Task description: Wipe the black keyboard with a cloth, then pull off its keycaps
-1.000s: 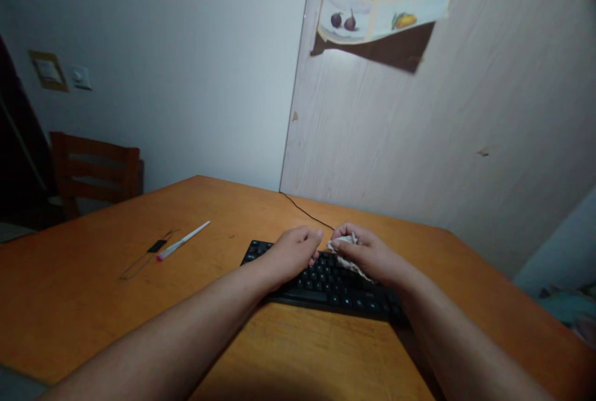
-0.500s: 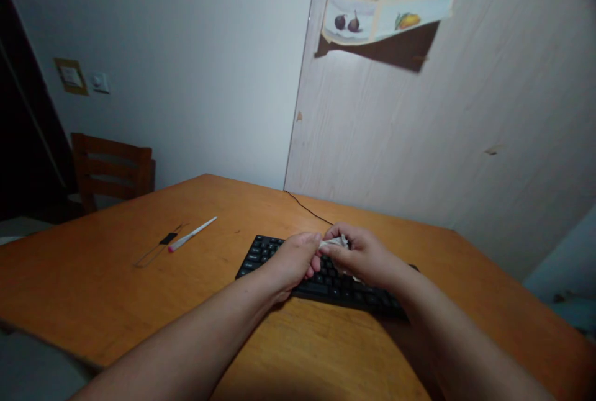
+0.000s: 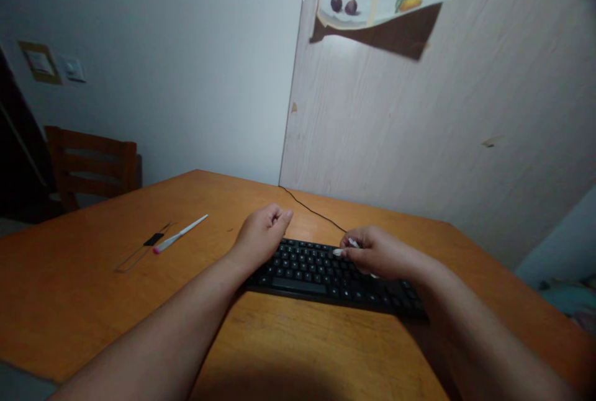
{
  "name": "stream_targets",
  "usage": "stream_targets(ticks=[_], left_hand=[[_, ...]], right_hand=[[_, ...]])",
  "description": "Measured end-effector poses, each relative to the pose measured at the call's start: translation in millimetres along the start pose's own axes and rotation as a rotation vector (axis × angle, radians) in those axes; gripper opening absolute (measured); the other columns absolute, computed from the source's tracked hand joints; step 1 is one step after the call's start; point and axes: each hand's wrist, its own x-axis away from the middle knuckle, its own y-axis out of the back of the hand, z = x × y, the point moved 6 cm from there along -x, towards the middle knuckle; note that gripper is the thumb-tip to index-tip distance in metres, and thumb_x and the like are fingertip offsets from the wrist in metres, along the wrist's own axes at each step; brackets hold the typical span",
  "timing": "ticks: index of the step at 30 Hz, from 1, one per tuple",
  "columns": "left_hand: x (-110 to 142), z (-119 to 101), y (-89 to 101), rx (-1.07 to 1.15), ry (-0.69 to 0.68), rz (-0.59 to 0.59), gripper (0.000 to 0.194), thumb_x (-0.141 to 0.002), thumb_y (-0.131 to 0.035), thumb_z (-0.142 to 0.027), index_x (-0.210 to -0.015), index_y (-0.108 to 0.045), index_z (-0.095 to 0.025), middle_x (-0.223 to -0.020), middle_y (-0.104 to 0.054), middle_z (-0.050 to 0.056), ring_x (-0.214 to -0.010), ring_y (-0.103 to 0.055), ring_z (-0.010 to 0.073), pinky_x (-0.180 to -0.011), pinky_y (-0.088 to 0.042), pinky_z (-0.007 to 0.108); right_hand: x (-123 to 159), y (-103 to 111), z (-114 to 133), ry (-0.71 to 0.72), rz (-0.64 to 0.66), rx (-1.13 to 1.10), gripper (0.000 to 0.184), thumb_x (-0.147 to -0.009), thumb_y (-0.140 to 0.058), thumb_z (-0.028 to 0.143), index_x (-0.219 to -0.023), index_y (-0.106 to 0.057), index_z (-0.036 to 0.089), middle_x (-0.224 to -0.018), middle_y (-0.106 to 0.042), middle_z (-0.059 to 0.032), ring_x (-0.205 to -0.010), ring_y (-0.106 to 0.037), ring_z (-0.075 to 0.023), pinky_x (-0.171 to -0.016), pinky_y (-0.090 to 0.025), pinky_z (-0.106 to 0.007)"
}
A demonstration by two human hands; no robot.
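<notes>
I have the right hand above the right part of the black keyboard, its fingers pinched around a crumpled white scrap; only small bits poke out, so I can't tell cloth from tissue. I also can't tell whether hand or scrap touches the keys. The left hand hangs over the keyboard's far left corner, fingers curled closed and thumb raised, with nothing I can see inside.

The keyboard lies on the bench, its cable running to the far edge by the wall. My worry is the scrap: pressed hard between keys, a loose edge could snag and tear, or lift a keycap. With no visible left-hand hold on the keyboard, a firm sideways rub by the right might slide it across the smooth wood. A wide leftward sweep of the left arm could knock the white stick with a pink end or the wire loop with its black block, lying just beside each other.
</notes>
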Motion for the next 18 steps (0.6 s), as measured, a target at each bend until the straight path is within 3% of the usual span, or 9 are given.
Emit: stream_targets(ticks=[6,12,18], left_hand=[[-13,39,6.8,-0.122,0.093,-0.094,0.036,-0.085,-0.053,-0.052,-0.065,-0.053,-0.021,-0.06,-0.054,-0.001,-0.06,-0.051,0.017,-0.057,-0.027,0.027],[-16,49,2.7,-0.175,0.136,-0.077,0.036,-0.083,-0.055,-0.05,-0.06,-0.051,-0.021,-0.056,-0.052,-0.001,-0.056,-0.048,0.0165,-0.055,-0.023,0.028],[-19,67,3.0,-0.068,0.244,-0.055,0.037,-0.077,-0.06,-0.051,-0.057,-0.052,-0.02,-0.055,-0.052,-0.001,-0.055,-0.047,0.0156,-0.055,-0.025,0.027]], right_hand=[[-7,-16,-12,-0.005,0.064,0.016,0.005,-0.078,-0.06,0.022,-0.081,-0.063,0.02,-0.06,-0.056,0.0035,-0.053,-0.048,-0.0108,-0.049,-0.034,-0.02],[-11,-26,-12,0.034,0.055,0.093,0.017,-0.071,-0.055,0.01,-0.08,-0.064,0.021,-0.062,-0.056,0.0043,-0.056,-0.049,-0.011,-0.051,-0.033,-0.02],[-10,-25,-9,-0.01,0.057,0.107,0.008,-0.076,-0.056,0.017,-0.077,-0.063,0.02,-0.06,-0.058,0.0024,-0.054,-0.05,-0.0118,-0.05,-0.032,-0.022]])
